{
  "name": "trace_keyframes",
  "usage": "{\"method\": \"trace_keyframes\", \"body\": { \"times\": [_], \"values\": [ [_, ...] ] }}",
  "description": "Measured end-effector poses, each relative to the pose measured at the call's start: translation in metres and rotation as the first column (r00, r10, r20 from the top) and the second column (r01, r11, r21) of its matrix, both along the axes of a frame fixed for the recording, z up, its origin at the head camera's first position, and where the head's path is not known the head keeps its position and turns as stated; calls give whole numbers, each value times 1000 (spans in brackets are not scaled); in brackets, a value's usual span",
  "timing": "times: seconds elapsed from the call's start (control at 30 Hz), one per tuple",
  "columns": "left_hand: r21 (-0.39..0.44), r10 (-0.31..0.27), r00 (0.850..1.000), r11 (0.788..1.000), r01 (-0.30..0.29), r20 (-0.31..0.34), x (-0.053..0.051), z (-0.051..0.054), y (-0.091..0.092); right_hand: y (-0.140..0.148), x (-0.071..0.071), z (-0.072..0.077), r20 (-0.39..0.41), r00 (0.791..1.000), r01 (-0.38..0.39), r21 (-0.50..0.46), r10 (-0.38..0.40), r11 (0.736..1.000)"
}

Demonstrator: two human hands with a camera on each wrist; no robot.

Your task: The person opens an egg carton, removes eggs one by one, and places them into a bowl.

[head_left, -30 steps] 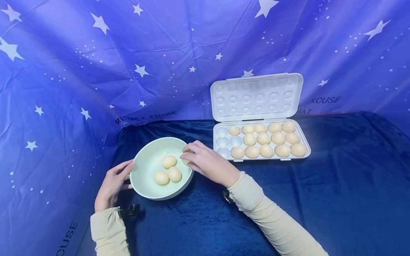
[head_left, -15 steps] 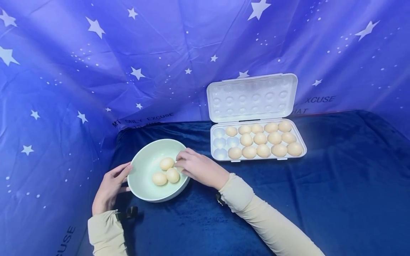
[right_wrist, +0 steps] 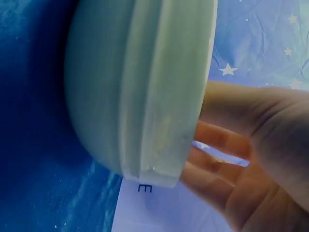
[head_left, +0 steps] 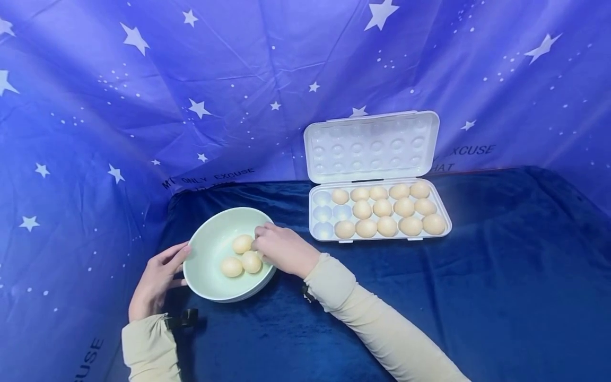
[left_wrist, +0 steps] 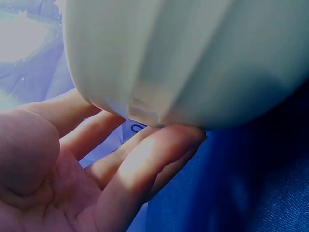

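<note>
A pale green bowl (head_left: 205, 265) on the table is tilted slightly, with three eggs (head_left: 232, 267) visible inside. My left hand (head_left: 155, 276) grips its left side, thumb at the rim; in the left wrist view the fingers (left_wrist: 149, 169) touch the underside of the bowl (left_wrist: 193, 63). My right hand (head_left: 281, 246) reaches over the right rim with curled fingers around an egg, which is mostly hidden by the hand. In the right wrist view the wall of the bowl (right_wrist: 140, 87) covers the fingertips of the right hand (right_wrist: 241, 154).
A white plastic egg box (head_left: 379, 239) stands open to the right, its lid (head_left: 369, 146) raised against the starry blue curtain (head_left: 258, 53). Several eggs (head_left: 382, 207) fill most of its hollows; the bare hollows are at its left end. Dark blue cloth (head_left: 382, 297) covers the table.
The right hand has moved left and down into the bowl with its egg, near the three others. The left hand keeps its grip. The whole view has shifted slightly.
</note>
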State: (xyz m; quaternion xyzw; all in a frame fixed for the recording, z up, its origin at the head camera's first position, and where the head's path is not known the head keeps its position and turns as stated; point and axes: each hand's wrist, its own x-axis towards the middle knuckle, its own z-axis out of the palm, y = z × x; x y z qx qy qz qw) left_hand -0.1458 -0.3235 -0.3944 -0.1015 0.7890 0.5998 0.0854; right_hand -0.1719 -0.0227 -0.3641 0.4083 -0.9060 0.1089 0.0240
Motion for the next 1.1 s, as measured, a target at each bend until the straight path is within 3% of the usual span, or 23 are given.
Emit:
{"method": "trace_keyframes", "body": {
  "times": [0.2,0.43,0.67,0.8,0.93,1.1],
  "values": [
    [-3,-3,1000,1000,3,0,2,8,1,-9,3,6,-13,998,55,62,-55,997],
    [5,4,1000,1000,-4,1,4,14,-4,-17,1,7,-9,998,65,61,-65,996],
    [45,21,1000,999,-21,-5,1,9,-4,-15,-5,-1,40,997,64,12,-65,998],
    [45,25,1000,999,-26,3,-3,2,1,-9,-8,-10,55,997,62,-37,-60,997],
    [34,36,999,999,-36,12,-1,-1,3,0,-6,-20,42,999,6,-138,0,990],
    [39,47,999,998,-47,21,1,1,6,20,4,-18,145,987,-23,-340,76,940]
  ]
}}
